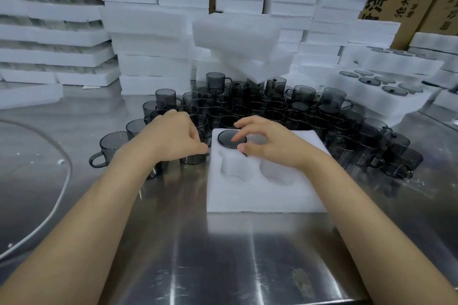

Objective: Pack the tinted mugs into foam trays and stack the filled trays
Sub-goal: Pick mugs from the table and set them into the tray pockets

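Packing has barely started on the foam tray (267, 195): one seated mug (232, 140) sits upside down in its far-left pocket with the dark base showing, and the other three pockets look bare. The right hand (272, 142) arches over that pocket, a fingertip on the base and the thumb at its near edge, so it's pinching the seated mug rather than lying flat on it. The left hand (173, 135) is just off the tray's left edge, fingers curled round a loose mug (193, 160) standing on the steel table (223, 255). The rest of the tinted mugs (272, 109) crowd behind the tray and down both its sides, many of them touching.

Handling-wise these look like thin, smooth, see-through mugs: stiff, light, probably slick, and likely to chip at the rim or handle if they knock a neighbour. Best bet is to grip round the body or across the base, not hang it off the handle, and lift straight up out of the crowd. The foam is soft and weighs next to nothing, so it may skate on the steel when a mug gets pushed in, and a full tray will likely flex, so support it at two opposite edges when it goes onto the filled trays (371, 82) off to the tray's far right
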The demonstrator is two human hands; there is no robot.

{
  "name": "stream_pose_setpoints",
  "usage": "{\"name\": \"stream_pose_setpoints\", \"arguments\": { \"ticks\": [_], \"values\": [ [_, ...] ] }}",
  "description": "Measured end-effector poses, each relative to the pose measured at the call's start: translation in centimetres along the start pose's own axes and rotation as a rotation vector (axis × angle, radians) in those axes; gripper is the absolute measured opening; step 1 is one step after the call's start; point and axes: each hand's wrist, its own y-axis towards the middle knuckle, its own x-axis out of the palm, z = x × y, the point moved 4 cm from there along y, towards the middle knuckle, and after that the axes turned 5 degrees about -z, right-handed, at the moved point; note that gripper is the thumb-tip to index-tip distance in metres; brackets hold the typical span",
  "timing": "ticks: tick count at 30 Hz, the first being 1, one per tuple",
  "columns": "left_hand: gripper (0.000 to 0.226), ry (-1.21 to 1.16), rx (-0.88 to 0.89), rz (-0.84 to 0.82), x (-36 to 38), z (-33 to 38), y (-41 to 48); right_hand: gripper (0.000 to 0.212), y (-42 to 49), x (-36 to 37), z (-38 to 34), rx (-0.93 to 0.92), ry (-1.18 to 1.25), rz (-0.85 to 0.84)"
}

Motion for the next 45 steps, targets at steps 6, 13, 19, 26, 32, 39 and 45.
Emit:
{"name": "stream_pose_setpoints", "arguments": {
  "ticks": [6,13,19,26,32,39,45],
  "values": [
    [0.019,-0.199,0.048,0.16,-1.4,0.8,-0.4,0.015,-0.1,-0.9,-0.5,-0.112,0.18,0.181],
    [0.008,-0.14,0.421,0.645,-2.7,3.4,-1.9,0.022,-0.1,-1.7,-0.3,-0.167,0.29,0.412],
    [0.005,0.145,0.614,0.75,-1.7,4.2,-2.0,0.026,-0.8,-3.0,-0.2,-0.154,0.518,0.594],
    [0.015,0.118,0.623,0.834,-0.9,4.4,-2.3,0.048,-1.0,-1.7,-1.7,-0.252,0.357,0.393],
    [0.035,-0.089,0.525,0.874,-1.1,4.3,-1.9,0.055,-1.4,-2.2,-1.6,-0.286,0.328,0.526],
    [0.047,0.009,0.415,0.855,-1.2,3.8,-2.1,0.053,-1.5,-2.9,-1.4,-0.214,0.533,0.544],
    [0.03,0.105,0.288,0.562,0.0,4.0,-1.8,0.045,-3.3,-5.6,1.0,-0.001,0.616,0.458]
  ]
}}
